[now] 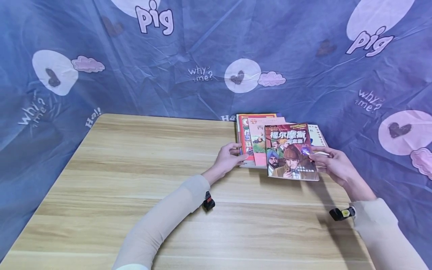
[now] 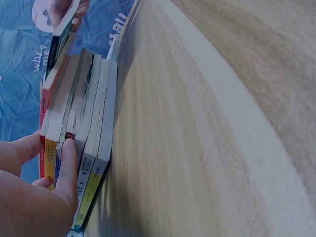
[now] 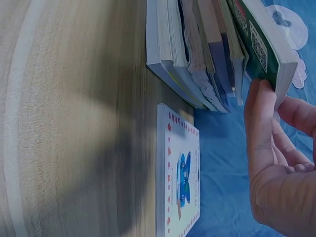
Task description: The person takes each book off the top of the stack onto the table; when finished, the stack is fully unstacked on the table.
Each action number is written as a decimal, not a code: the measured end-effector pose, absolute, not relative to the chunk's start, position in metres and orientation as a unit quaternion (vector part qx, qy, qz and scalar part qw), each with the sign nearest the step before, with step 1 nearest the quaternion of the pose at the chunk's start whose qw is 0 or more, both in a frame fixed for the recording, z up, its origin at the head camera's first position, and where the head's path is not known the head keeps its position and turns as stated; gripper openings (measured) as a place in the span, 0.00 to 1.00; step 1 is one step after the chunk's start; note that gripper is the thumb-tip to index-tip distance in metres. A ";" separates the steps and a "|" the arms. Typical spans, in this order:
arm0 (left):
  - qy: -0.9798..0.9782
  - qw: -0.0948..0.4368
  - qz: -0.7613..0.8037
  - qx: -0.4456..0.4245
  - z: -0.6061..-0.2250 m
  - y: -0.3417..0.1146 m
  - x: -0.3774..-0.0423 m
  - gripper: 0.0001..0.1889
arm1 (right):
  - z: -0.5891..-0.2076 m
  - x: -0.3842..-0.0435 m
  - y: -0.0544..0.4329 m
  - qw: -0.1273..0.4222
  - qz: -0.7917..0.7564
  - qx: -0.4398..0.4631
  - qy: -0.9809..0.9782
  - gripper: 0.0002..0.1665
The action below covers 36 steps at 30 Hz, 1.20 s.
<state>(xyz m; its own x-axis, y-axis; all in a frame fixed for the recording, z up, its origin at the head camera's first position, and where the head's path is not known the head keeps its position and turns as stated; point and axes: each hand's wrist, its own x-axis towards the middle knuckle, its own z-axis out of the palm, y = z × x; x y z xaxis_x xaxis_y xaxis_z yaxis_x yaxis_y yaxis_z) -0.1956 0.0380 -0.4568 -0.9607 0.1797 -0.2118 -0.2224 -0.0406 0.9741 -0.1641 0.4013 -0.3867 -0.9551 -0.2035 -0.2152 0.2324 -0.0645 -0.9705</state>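
A stack of books [image 2: 98,108] lies at the table's far right, a red-and-yellow cover [image 1: 245,133] and a pink book [image 1: 259,159] showing on top. At its front left corner, my left hand [image 1: 227,157] grips the stack, its digits on the spines and page edges. My right hand [image 1: 334,165] pinches a paperback comic book [image 1: 290,165] by its right edge, thumb on the cover and fingers beneath. This detective-covered book is tilted over the stack's right part. Its green back cover [image 3: 257,52] shows in the right wrist view.
A white book [image 3: 170,192] with a blue butterfly picture and red marks along its border lies on the table just right of the stack. Behind the wooden table [image 1: 135,168] hangs a blue printed cloth [image 1: 179,48]. Small cameras [image 1: 208,202] are strapped to both wrists.
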 end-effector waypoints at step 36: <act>0.668 0.160 0.726 -0.022 -0.459 0.042 -0.195 0.28 | -0.387 -0.112 0.471 0.145 -0.774 -0.044 0.615 0.30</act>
<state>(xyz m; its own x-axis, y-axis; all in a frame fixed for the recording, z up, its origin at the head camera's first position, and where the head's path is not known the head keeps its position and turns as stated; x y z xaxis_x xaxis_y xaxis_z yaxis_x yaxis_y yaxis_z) -0.1948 0.0419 -0.4594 -0.9476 0.2032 -0.2464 -0.2625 -0.0561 0.9633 -0.1121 0.4710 -0.3869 -0.9538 -0.2794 -0.1106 0.1706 -0.2007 -0.9647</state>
